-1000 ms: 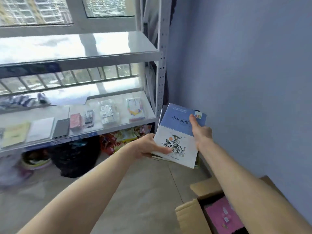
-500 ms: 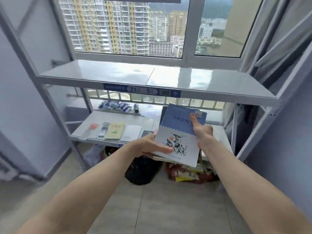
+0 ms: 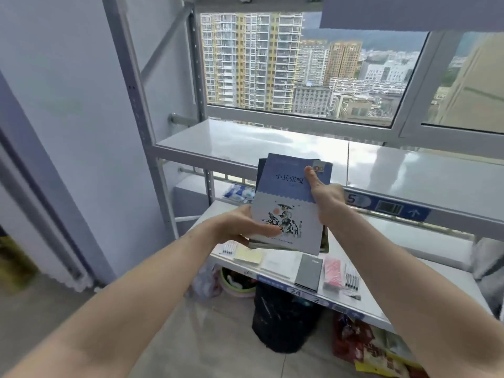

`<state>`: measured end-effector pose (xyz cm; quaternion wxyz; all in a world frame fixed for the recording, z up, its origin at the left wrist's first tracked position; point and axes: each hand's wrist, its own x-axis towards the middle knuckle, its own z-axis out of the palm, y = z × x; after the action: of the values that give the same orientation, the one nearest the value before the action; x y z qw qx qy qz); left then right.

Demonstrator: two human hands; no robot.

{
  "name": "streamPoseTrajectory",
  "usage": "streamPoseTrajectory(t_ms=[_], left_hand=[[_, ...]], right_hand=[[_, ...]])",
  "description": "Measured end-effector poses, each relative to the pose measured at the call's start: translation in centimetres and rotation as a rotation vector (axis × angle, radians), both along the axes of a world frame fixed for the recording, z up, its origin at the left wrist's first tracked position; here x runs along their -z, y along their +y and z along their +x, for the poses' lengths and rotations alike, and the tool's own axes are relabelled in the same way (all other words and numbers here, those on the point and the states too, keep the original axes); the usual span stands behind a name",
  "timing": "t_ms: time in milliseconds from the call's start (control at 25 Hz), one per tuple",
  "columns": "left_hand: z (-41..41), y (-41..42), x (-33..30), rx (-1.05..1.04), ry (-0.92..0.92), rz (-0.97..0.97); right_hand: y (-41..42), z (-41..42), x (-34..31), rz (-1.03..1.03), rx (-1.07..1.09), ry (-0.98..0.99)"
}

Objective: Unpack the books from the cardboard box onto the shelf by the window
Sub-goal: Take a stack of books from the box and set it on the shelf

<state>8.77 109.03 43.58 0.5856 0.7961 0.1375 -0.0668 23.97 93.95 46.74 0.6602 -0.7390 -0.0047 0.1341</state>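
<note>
I hold a small stack of books (image 3: 286, 203) in front of the white metal shelf (image 3: 245, 143) by the window. The top book has a blue and white cover with an ink drawing. My left hand (image 3: 242, 225) grips the stack's lower left corner, thumb on the cover. My right hand (image 3: 324, 197) grips the right edge, thumb pressed on the blue part. The stack hovers just below and in front of the upper board's front edge. The cardboard box is out of view.
The lower board (image 3: 409, 304) carries pens (image 3: 351, 276), a grey notebook (image 3: 308, 271), a pink packet (image 3: 334, 270) and yellow paper (image 3: 248, 255). Under it stand a black bag (image 3: 283, 320), a green tub (image 3: 234, 285) and snack packets (image 3: 365, 347). A wall is at left.
My view has swung left and up from the box and wall to face the shelf and window. The stack stays in the same two-handed grip and is now closer to the upper board.
</note>
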Motion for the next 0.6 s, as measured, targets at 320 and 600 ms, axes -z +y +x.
streamPoseTrajectory(t_ms=[320, 600], left_hand=[[7.8, 15.3, -4.2, -0.129, -0.136, 0.003], [15.2, 30.2, -5.1, -0.323, -0.361, 0.030]], right_hand=[[16.9, 8.2, -5.4, 0.052, -0.115, -0.186], [31.5, 14.0, -6.8, 0.161, -0.113, -0.441]])
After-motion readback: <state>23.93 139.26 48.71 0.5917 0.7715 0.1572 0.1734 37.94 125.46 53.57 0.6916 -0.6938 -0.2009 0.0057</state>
